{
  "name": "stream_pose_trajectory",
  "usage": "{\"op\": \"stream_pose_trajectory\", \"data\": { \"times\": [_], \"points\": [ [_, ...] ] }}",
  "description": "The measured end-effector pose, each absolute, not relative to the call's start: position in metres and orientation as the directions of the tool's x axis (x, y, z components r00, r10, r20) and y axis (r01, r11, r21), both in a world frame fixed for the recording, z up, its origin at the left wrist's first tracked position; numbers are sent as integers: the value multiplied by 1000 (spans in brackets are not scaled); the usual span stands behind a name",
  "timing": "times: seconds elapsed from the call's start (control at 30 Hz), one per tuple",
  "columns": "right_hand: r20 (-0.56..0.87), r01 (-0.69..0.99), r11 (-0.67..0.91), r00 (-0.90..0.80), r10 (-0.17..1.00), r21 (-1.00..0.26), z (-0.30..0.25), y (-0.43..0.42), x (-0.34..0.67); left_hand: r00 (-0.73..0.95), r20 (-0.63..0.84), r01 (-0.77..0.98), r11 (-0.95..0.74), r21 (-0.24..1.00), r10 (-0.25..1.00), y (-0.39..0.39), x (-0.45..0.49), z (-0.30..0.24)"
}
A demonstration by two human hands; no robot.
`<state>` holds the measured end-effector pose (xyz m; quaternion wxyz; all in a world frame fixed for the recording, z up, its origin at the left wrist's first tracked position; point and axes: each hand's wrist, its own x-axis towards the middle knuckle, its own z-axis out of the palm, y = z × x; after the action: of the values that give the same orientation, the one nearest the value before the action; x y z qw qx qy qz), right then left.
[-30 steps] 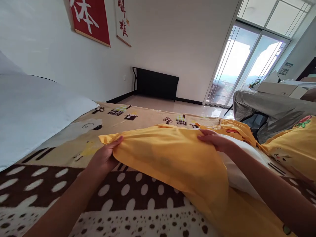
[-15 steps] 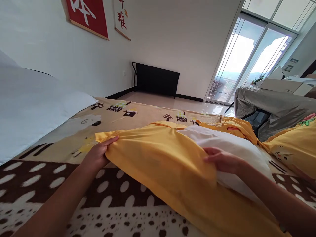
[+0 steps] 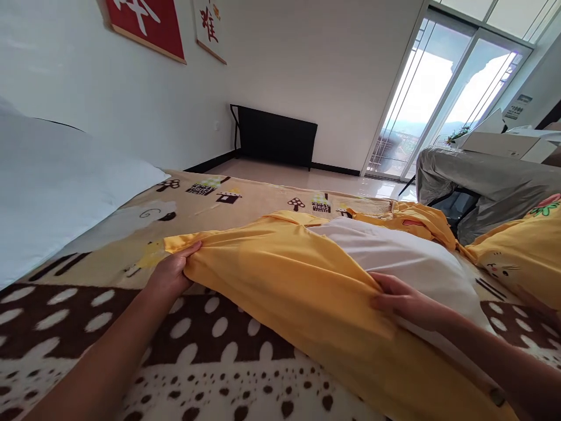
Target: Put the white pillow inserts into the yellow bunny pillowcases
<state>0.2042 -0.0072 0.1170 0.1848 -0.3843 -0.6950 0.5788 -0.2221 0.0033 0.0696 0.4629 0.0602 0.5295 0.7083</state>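
Observation:
A yellow pillowcase lies across a patterned blanket on a bed, partly drawn over a white pillow. My left hand pinches the pillowcase's left corner. My right hand grips the open edge of the pillowcase against the pillow, with the white pillow bare beyond it.
A second yellow pillow with a cartoon print lies at the right. A white duvet is bunched at the left. Beyond the bed stand a black table, a grey-covered piece of furniture and a glass balcony door.
My right hand has slid the pillowcase edge back toward me, baring more of the white pillow. My left hand kept its pinch and shifted slightly left.

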Motion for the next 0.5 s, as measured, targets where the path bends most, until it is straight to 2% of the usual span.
{"op": "stream_pose_trajectory", "data": {
  "times": [0.07, 0.13, 0.23, 0.3, 0.33, 0.4, 0.5],
  "points": [
    [-199, 486, 227, -677, 709, -844, 120, -13, 199, -559, -412, -594, -1, 805, 720, 4, -221, 70],
    [-171, 694, 422, -613, 771, -583, 117, -19, 193, -561, -410, -589, 2, 808, 719, 5, -221, 68],
    [19, 870, 479, -480, 877, -116, 101, -24, 187, -559, -409, -582, 10, 813, 721, 9, -224, 63],
    [116, 868, 495, -495, 861, 25, 90, -22, 185, -545, -398, -581, 10, 814, 738, 10, -226, 61],
    [153, 852, 522, -522, 839, 45, 87, -19, 185, -539, -390, -580, 6, 814, 747, 10, -227, 60],
    [222, 805, 593, -579, 785, 5, 85, -12, 186, -532, -374, -579, -4, 815, 760, 8, -228, 59],
    [301, 701, 673, -605, 737, -236, 92, -5, 191, -534, -367, -581, -15, 814, 762, 6, -229, 60]
  ]
}}
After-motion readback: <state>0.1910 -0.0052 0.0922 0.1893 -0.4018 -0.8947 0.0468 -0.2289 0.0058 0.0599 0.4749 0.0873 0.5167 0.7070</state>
